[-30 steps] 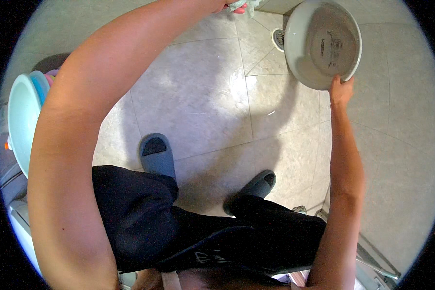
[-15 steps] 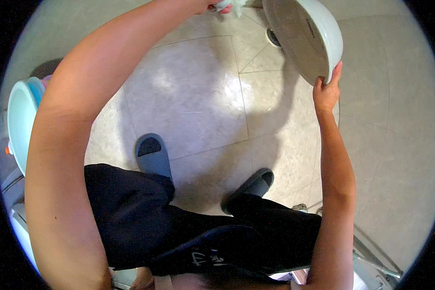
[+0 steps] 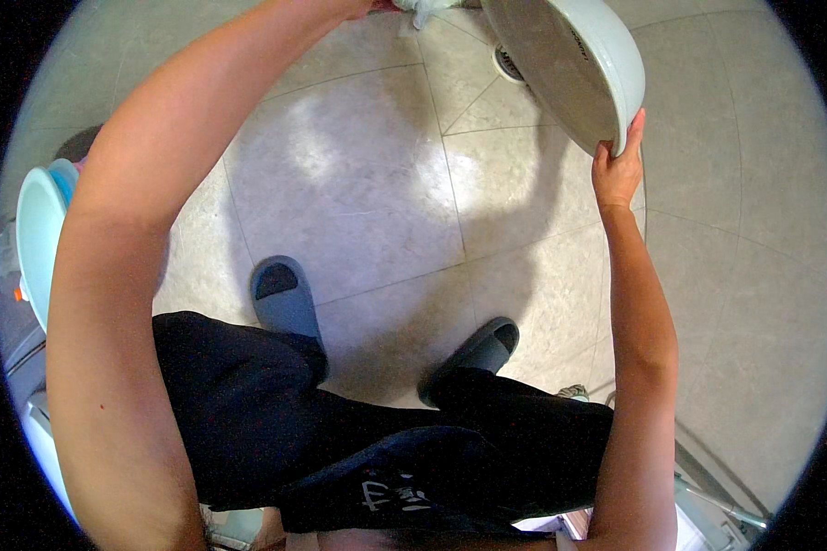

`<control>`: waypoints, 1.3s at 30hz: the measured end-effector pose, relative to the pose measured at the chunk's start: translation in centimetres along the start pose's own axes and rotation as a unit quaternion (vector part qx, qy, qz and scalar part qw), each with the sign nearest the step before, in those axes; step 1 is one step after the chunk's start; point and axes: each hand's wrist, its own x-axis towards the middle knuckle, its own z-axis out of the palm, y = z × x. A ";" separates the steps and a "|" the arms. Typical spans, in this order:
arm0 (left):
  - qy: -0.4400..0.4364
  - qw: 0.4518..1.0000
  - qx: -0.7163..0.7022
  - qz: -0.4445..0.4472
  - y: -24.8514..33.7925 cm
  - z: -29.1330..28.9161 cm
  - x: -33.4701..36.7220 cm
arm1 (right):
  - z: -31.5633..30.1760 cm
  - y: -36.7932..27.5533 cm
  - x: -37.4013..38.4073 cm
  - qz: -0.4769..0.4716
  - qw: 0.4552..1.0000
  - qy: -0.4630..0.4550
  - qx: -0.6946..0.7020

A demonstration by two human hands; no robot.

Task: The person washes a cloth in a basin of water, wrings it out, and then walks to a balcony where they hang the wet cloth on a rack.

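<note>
A large pale grey basin (image 3: 606, 55) is held up on its side at the top right, its hollow facing left. My right hand (image 3: 620, 170) grips its lower rim, thumb on the inside and fingers along the outer wall. At the top edge my left hand (image 3: 379, 7) is mostly cut off by the picture. Closed around a crumpled whitish cloth (image 3: 421, 9), it stays close to the basin's upper left side. Only a small part of that cloth shows.
Below lies a tiled floor (image 3: 358, 184) with a round drain (image 3: 506, 64) beside the basin. My feet wear grey slippers (image 3: 285, 294). A pale aqua tub (image 3: 39, 239) stands at the left, partly behind my left arm. Metal tubing (image 3: 721, 496) shows at the lower right.
The basin and my right hand have shifted slightly up and left. My left hand and the whitish cloth have moved left and farther past the top edge.
</note>
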 end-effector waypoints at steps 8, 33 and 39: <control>-0.020 0.995 -0.096 0.014 0.0 1.1 0.5 | -0.1 1.0 -0.2 -0.002 1.000 -0.009 0.020; 0.086 0.993 0.073 -0.031 4.3 2.9 -0.5 | 2.5 7.5 1.1 0.073 0.972 0.007 0.224; 0.104 0.991 0.067 -0.045 2.8 2.8 0.4 | 2.5 6.8 0.5 0.053 0.985 0.021 0.162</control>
